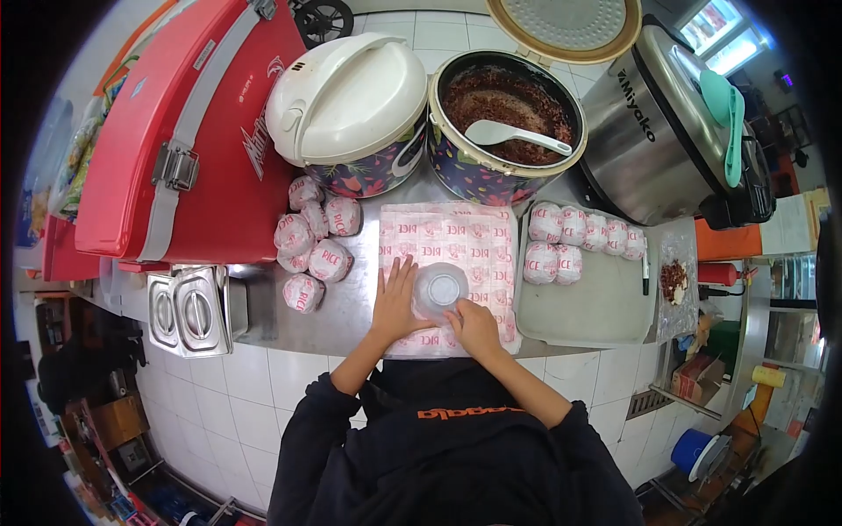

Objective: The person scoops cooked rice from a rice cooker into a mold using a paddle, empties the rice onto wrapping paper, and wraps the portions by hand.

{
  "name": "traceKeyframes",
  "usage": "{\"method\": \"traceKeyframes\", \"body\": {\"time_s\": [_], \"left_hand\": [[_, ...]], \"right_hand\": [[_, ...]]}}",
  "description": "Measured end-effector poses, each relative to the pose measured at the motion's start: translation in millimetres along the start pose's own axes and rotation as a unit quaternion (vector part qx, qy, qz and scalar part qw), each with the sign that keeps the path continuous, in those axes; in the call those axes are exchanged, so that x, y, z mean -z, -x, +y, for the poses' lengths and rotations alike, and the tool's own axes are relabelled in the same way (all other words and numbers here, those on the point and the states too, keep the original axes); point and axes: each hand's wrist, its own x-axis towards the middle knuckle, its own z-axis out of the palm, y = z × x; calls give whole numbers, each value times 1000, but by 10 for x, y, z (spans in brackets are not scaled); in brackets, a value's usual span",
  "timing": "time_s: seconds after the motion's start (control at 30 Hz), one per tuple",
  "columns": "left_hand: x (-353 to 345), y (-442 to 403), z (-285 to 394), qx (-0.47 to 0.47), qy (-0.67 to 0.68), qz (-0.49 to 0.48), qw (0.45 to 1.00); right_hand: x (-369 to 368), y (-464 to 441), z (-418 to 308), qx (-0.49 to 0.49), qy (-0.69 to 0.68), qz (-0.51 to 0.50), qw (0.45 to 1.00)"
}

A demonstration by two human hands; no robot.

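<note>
A small translucent bowl (440, 289) rests upside down, its round base facing up, on a stack of printed wrapping paper (491, 241) marked RICE. My left hand (396, 300) lies flat on the paper with its fingers stretched out, the thumb close to the bowl's left side. At the bowl's lower right edge, my right hand (475, 328) has its fingers bent and pinching the rim. Whatever is beneath the bowl cannot be made out. Several wrapped rice balls (329, 260) are piled left of the paper.
A tray (588, 320) on the right holds more wrapped rice packs (554, 263) and a marker (645, 272). Behind stand an open rice cooker (500, 180) with a white paddle (517, 136), a closed cooker (351, 101), a steel Miyako cooker (649, 131) and a red cooler (197, 131).
</note>
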Motion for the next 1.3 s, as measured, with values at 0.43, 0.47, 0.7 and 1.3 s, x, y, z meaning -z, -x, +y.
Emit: {"method": "traceKeyframes", "body": {"time_s": [0.43,0.47,0.7,1.3], "left_hand": [[81,464,-111,-199,41,-16,979],[66,458,-122,-201,42,-16,979],[-15,348,-179,-244,-18,-15,969],[370,146,-42,51,236,-84,967]], "right_hand": [[1820,-1389,-741,37,-292,272,916],[1823,-1445,-713,36,-290,273,916],[1075,-638,-445,100,-66,128,984],[395,378,315,-55,-235,-92,966]]}}
